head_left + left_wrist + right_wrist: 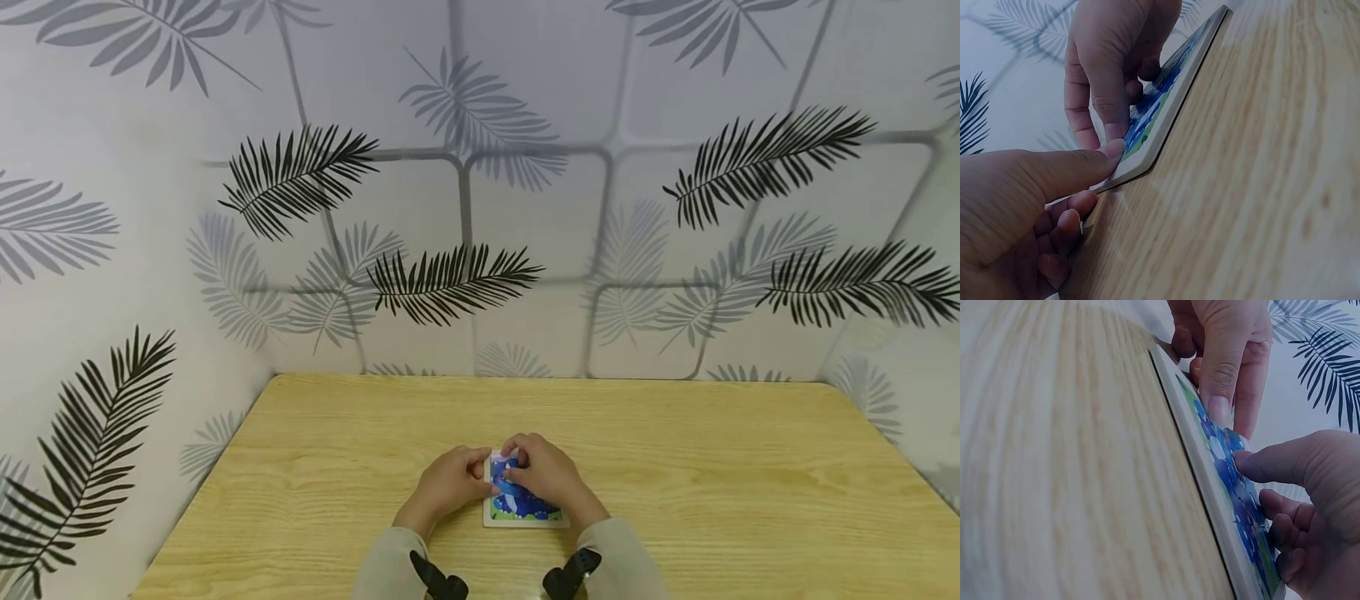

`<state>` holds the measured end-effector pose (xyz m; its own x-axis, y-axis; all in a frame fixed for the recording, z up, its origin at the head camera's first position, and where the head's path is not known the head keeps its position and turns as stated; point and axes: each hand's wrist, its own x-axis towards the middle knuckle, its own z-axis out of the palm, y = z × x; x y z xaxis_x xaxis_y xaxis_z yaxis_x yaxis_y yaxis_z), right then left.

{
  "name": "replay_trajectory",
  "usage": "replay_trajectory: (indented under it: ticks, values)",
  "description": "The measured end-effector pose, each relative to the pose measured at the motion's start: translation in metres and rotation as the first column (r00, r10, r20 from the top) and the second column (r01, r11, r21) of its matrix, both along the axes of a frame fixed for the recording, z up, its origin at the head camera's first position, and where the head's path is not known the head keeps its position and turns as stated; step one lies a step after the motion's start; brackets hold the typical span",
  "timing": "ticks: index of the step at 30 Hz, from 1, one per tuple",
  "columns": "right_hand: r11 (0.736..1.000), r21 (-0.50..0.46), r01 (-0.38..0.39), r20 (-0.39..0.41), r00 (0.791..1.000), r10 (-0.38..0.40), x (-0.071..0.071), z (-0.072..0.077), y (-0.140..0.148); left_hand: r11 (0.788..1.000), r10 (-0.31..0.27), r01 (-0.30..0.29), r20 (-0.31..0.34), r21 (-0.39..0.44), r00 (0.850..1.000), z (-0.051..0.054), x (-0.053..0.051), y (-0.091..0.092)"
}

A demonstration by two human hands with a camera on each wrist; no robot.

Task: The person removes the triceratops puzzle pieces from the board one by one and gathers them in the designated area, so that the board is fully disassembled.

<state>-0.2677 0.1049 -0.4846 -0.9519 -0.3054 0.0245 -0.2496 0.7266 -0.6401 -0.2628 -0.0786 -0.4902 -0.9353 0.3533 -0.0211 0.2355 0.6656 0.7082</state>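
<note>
Your picture board (517,504) is on the table (337,467), the visible part looking pretty much filled in. Your left hand (450,485) pinches its edge; your right hand (553,477) is half-curled, thumb on the picture, can't tell if it's gripping anything. What's left is probably up top, where your fingers block it.

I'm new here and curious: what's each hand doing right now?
Left hand: closed on the edge of a flat, pale-rimmed, blue-and-green picture board.
Right hand: touching the board; whether it grips anything cannot be told.
</note>
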Motion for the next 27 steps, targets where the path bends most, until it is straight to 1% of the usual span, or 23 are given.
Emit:
replay_trajectory:
  ticks: [8,15,22,25,27]
  values:
    - [0.998,-0.041,0.048,0.007,0.999,-0.047,0.0024,0.0013,0.0011,1.000,-0.009,0.009,0.003,0.019,1.000,0.0004,0.0006,0.0016]
    - [0.980,-0.152,0.125,0.062,0.991,-0.117,0.0039,0.0007,-0.0007,1.000,0.001,-0.001,0.002,0.010,1.000,0.0009,0.0012,0.0006]
    - [0.970,-0.150,0.189,-0.001,0.982,-0.191,0.0049,-0.0050,-0.0025,1.000,-0.002,0.002,0.005,0.009,1.000,-0.0005,0.0014,0.0016]
    - [0.961,-0.178,0.210,0.006,0.977,-0.213,0.0042,-0.0062,-0.0021,1.000,0.002,-0.002,0.013,0.014,1.000,0.0000,0.0012,0.0024]
    - [0.952,-0.214,0.219,0.012,0.975,-0.222,0.0029,-0.0063,-0.0012,1.000,0.007,-0.008,0.021,0.018,1.000,0.0013,0.0010,0.0030]
